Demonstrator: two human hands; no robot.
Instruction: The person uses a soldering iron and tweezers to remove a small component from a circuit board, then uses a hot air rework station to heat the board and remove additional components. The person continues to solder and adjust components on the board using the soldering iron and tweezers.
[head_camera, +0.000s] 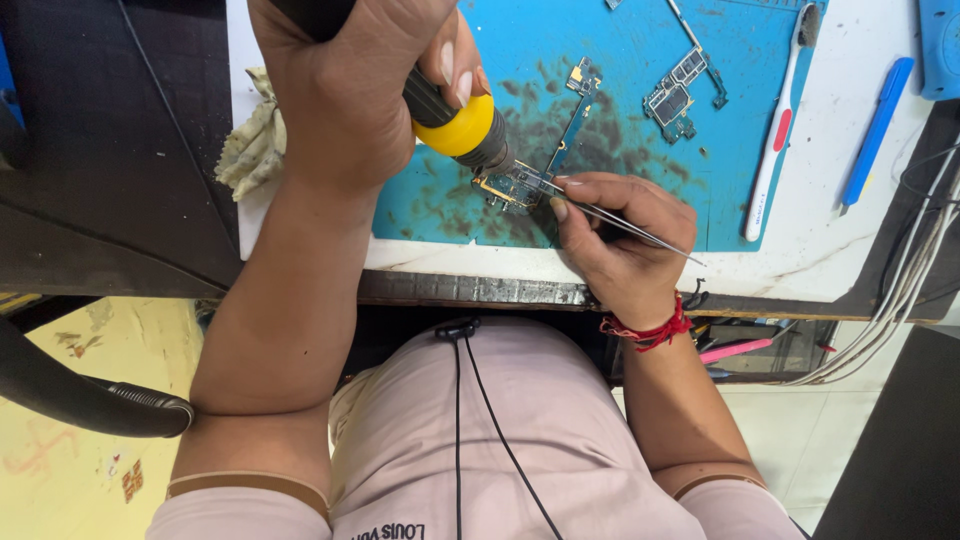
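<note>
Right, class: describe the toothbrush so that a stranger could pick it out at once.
Find the blue work mat on the white bench. Along its right edge lies the toothbrush, long, white, with a red grip patch. The blue pen to its right is shorter and all blue.

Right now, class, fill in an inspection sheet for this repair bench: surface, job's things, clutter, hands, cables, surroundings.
Surface: blue mat, darkly stained, on a white bench top.
Job's things: small circuit board under the heat tool's nozzle; tweezers touching it.
Clutter: second circuit board, toothbrush, blue pen, crumpled rag.
Hands: left hand grips the heat tool; right hand pinches the tweezers.
Cables: white bundle at the bench's right edge; black hose at lower left.
Surroundings: yellowish floor.
</note>
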